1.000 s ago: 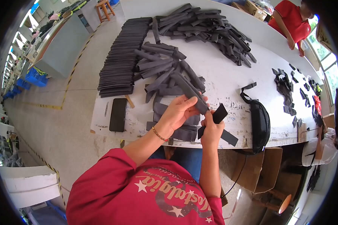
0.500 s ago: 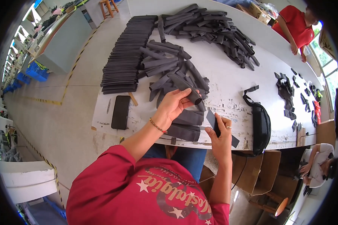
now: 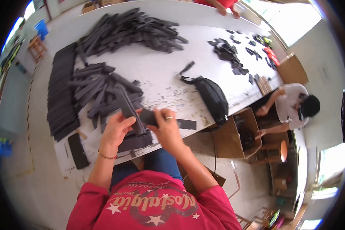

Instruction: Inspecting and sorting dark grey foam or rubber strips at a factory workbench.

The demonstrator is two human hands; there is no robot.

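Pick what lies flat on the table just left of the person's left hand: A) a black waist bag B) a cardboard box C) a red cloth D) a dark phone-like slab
D: the dark phone-like slab lies on the white table near its front edge, left of the left hand; the black waist bag sits off to the right.

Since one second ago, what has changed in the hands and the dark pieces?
The left hand took one long dark grey strip from the loose pile and holds it. The right hand keeps its small black flat piece. The black waist bag stayed on the white table.
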